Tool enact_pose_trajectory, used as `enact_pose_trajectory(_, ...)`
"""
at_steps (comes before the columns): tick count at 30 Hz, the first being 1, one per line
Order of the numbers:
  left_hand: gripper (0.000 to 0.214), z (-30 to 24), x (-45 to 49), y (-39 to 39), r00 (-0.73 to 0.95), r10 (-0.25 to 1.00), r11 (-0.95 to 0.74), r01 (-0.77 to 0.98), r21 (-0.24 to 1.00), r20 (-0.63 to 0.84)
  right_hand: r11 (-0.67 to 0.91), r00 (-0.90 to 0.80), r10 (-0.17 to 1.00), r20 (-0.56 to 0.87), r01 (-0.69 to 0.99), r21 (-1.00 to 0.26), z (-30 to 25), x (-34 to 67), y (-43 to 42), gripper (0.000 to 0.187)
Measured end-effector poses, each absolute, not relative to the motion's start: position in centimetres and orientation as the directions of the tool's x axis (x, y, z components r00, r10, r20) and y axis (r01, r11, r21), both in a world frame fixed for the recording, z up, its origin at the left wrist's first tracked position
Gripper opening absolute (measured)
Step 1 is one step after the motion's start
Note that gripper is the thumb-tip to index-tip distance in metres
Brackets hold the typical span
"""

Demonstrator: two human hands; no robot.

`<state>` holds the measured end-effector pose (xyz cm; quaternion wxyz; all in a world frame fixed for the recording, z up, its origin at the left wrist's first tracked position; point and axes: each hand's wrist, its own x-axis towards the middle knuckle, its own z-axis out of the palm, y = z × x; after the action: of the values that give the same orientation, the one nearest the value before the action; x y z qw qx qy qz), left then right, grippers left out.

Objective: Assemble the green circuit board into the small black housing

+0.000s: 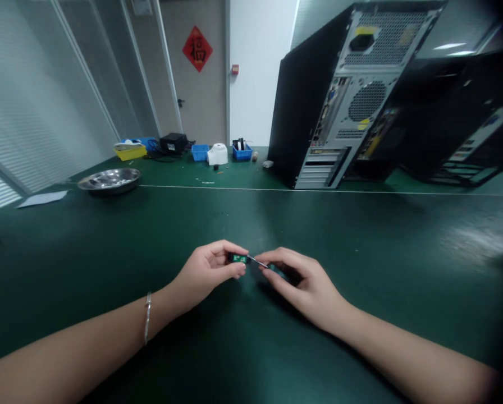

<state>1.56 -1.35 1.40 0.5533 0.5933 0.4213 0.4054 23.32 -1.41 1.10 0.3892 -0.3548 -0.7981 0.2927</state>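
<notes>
Near the middle of the green table (171, 219), my left hand (211, 266) pinches a small green circuit board (239, 258) with dark edges between thumb and fingers. My right hand (300, 280) has its thumb and fingers closed around a thin, metallic strip-like piece (259, 261). This piece slants from the right fingertips up to the board's right end. Whether the two parts touch or are joined, I cannot tell. A bit of green shows by the right fingertips, mostly hidden.
A black computer tower (310, 95) stands at the back right, another dark case beyond it. At the back left are a metal bowl (109, 180), a yellow tray (130, 152), blue bins (200, 152) and a white plastic part (218, 154). A white sheet (43, 198) lies far left.
</notes>
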Motion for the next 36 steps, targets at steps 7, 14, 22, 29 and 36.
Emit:
enact_pose_trajectory(7,0.023,1.57,1.64,-1.41,0.308,0.951,0.007,0.024,1.000,-0.014,0.574,-0.448,0.795,0.408,0.338,-0.746,1.06,23.44,-1.45,0.018)
enact_pose_trajectory(14,0.023,1.59,1.60,-1.43,0.313,0.949,0.015,0.025,1.000,-0.022,0.568,-0.455,0.796,0.400,0.329,-0.754,1.07,23.37,-1.38,0.018)
enact_pose_trajectory(22,0.025,1.40,1.50,-1.31,0.313,0.950,0.002,0.044,0.999,-0.016,0.579,-0.455,0.786,0.419,0.304,-0.757,1.08,23.36,-1.47,0.018)
enact_pose_trajectory(29,0.023,1.47,1.58,-1.27,0.299,0.954,-0.009,0.042,0.999,-0.004,0.583,-0.466,0.778,0.422,0.283,-0.762,0.86,23.42,-1.37,0.019)
enact_pose_trajectory(36,0.026,1.22,1.47,-1.23,0.299,0.954,-0.006,0.049,0.999,-0.009,0.586,-0.468,0.775,0.424,0.282,-0.760,0.92,23.37,-1.30,0.020)
